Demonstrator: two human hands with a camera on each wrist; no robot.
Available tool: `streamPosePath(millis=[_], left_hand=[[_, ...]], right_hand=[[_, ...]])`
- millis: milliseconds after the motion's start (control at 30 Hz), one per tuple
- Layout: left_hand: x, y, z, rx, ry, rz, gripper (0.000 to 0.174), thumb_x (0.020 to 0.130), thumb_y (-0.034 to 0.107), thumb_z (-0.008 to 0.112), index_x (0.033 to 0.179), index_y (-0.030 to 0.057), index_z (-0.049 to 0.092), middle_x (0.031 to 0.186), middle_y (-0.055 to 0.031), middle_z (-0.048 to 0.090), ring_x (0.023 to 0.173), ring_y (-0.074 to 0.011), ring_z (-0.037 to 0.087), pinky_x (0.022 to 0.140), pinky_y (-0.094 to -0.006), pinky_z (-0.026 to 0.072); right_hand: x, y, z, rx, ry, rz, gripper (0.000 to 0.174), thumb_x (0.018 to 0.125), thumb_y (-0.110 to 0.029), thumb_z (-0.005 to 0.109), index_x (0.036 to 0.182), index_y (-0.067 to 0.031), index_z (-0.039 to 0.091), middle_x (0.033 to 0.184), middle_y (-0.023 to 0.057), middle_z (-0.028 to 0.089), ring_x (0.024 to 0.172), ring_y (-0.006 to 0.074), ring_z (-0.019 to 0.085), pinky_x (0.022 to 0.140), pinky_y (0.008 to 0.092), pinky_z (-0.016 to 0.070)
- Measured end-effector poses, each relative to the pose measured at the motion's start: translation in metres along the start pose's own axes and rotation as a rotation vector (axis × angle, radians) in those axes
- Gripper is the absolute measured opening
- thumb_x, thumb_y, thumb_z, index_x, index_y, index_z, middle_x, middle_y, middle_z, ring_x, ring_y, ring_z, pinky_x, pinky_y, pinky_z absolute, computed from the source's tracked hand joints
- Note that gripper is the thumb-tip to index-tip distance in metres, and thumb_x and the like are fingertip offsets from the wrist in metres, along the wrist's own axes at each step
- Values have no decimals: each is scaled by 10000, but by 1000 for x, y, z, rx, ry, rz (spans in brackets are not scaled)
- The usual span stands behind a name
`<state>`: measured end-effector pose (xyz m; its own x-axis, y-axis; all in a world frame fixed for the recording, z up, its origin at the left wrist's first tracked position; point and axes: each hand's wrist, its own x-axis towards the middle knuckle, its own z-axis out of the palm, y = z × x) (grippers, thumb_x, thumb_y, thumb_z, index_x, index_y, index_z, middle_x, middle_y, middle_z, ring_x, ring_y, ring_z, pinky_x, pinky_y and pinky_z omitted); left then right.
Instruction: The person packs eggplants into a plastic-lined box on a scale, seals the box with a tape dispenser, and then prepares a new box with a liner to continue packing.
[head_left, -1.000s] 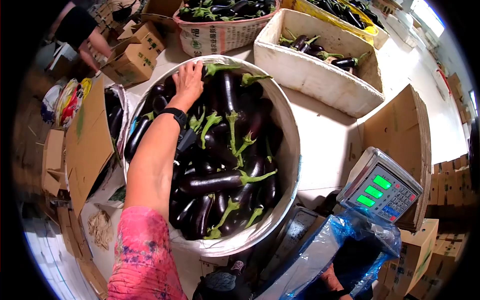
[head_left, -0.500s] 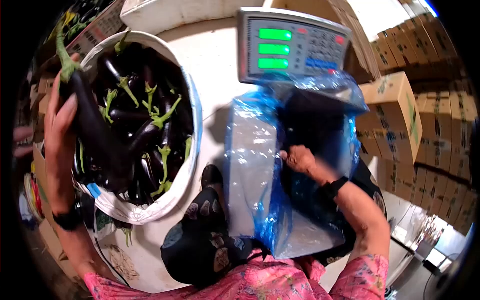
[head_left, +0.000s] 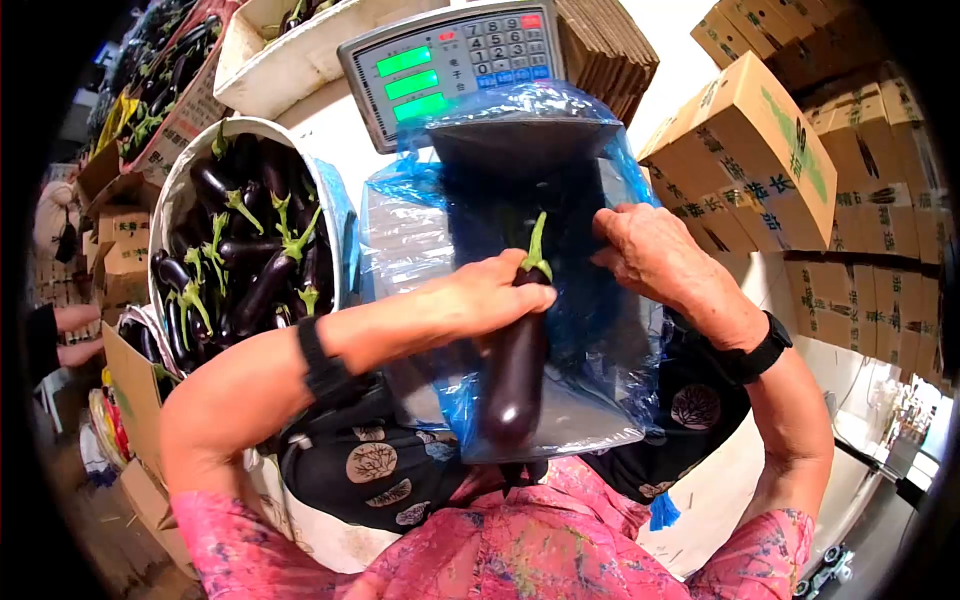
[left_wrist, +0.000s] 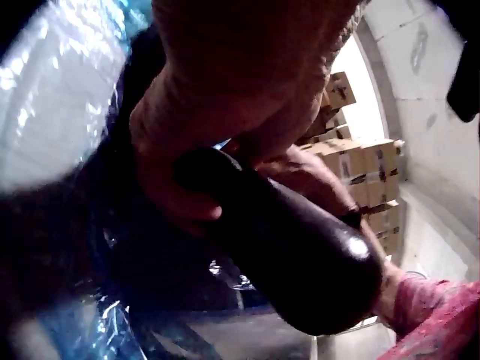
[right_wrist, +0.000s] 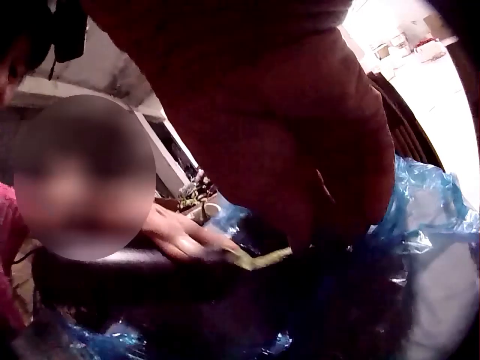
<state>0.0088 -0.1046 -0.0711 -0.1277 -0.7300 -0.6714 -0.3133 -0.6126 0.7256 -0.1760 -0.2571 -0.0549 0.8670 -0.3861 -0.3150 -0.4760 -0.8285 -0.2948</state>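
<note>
My left hand [head_left: 485, 295] grips a dark purple eggplant [head_left: 514, 385] near its stem end, over the box [head_left: 590, 430] lined with a blue plastic bag [head_left: 405, 235]. The green stem points away from me and the glossy bottom toward my body. In the left wrist view the fingers [left_wrist: 191, 210] wrap the narrow end of the eggplant [left_wrist: 307, 259]. My right hand [head_left: 675, 265] hovers at the box's right side, fingers loosely bent, thumb and index apart, near the stem. The box's inside is dark, its contents hardly visible.
A white round container [head_left: 345, 215] of eggplants stands left of the box. Behind the box is a scale [head_left: 455, 65] with green displays. A white foam crate [head_left: 260, 75] is at the back left; cartons [head_left: 745, 160] are stacked at right.
My left hand has carried the eggplant from above the round container rightward over the lined box. My right hand has moved from inside the box to its right side. The view has shifted right.
</note>
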Motion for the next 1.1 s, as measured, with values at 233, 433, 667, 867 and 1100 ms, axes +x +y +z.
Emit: streamPosePath(millis=[233,433,667,867,1100], left_hand=[[108,-22,57,185,169,-259,565,888,310,652,1297,-3,420,1029,-238,693,859,-362,722,733,-417,600],[163,-70,101,422,239,-270,485,872,178,656,1308,50,485,1159,-229,674,1112,-374,649,927,-456,540],[147,-36,86,518,160,-254,396,865,210,660,1252,124,640,1234,-107,677,1163,-299,642,953,-420,541],[-2,15,-31,304,-331,416,530,917,337,652,1326,13,558,1021,-200,700,921,-331,685,829,-399,540],[-134,-137,-185,101,645,122,560,919,318,662,1387,46,520,1228,-147,642,1111,-208,624,889,-351,516]], right_hand=[[-7,-1,1,93,222,-184,197,809,-142,716,884,4,606,815,227,641,813,428,638,694,506,506],[16,15,16,242,-48,6,259,865,-203,697,1001,12,649,909,225,685,896,409,658,763,469,528],[20,28,9,342,-64,-44,268,872,-251,681,967,-2,652,904,228,678,885,418,656,730,485,511],[10,15,-32,336,2,93,267,879,-180,689,1061,11,647,919,205,703,807,345,688,724,417,527],[-11,-36,-55,709,-98,176,338,922,-214,665,1165,18,630,890,119,700,773,146,660,649,289,514]])
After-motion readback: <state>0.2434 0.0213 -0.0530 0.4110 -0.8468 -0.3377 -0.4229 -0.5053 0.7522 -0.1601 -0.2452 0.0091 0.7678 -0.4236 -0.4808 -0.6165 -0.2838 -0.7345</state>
